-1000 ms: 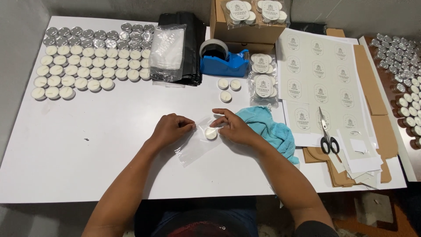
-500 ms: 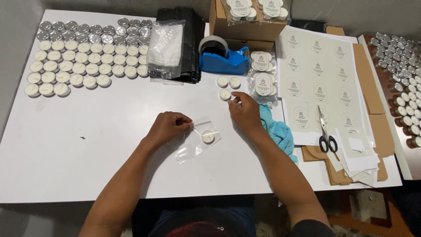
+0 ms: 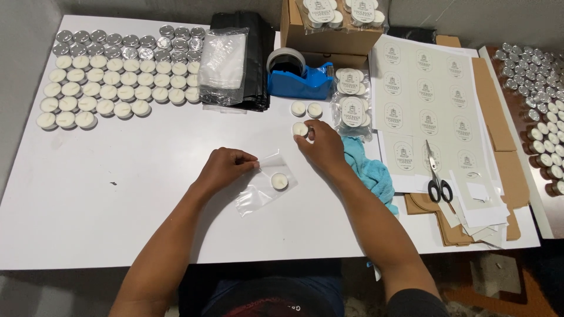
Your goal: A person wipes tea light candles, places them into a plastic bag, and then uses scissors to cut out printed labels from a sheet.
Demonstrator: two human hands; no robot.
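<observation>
So the left hand is pinching the upper corner of a small clear plastic bag with thumb and fingertips closed tight on the film, holding it flat against the white table. The right hand is sitting further out, up and to the right of the bag, with its fingertips closing around a white tealight, and it looks like it's gripping it rather than just touching. There's already one tealight inside the bag, lying in the end nearer the right hand. The bag is lying on a diagonal, with its long axis running from lower left up to upper right, and the pinched corner is sitting on the upper edge, so the bag is sitting between the two hands with the right one clearly the closer to the loose candles. Two more loose tealights are sitting just beyond the held one, near a blue tape dispenser. A teal cloth is lying under the right forearm, and scissors are resting on label sheets further right. Rows of tealights are filling the far left corner.
</observation>
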